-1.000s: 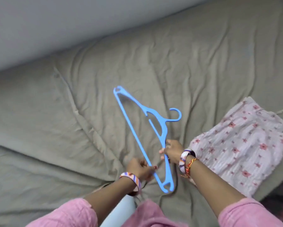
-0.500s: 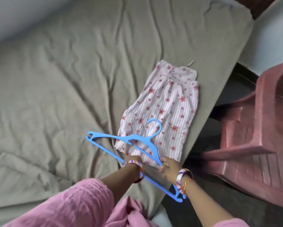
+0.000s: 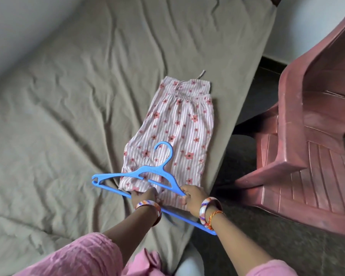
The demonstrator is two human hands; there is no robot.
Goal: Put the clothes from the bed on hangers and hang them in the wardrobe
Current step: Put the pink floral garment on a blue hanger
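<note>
- Folded pants [image 3: 173,134] flat on the bed [image 3: 68,116], close to the bed's right edge.
- White with thin pink stripes and small red-pink flowers all over.
- Stretchy gathered waistband at the far end, with a small grey string poking out past it.
- Near end of the pants a bit bunched up, right by the hands.
- Blue hanger [image 3: 147,176] made of plastic, held low over the near end of the pants.
- Hook pointing away, curled over the flower cloth.
- Long bottom bar slanting from the left tip out past the bed edge on the right.
- Left hand [image 3: 144,197] curled at the bottom bar and the near hem of the pants; cannot tell for sure whether pinching cloth, bar, or both.
- Right hand [image 3: 193,197] curled around the right sloping arm of the hanger, gripping it.
- Striped bangles [image 3: 208,206] on both wrists, plus a red and orange thread on the right wrist.
- Pink sleeves [image 3: 84,253] at the bottom of the view.
- Bed covered with a wrinkled grey-green sheet.
- Dark red plastic chair [image 3: 307,156] on the floor just to the right of the bed.
- Dark floor [image 3: 267,246] under the chair and beside the bed.
</note>
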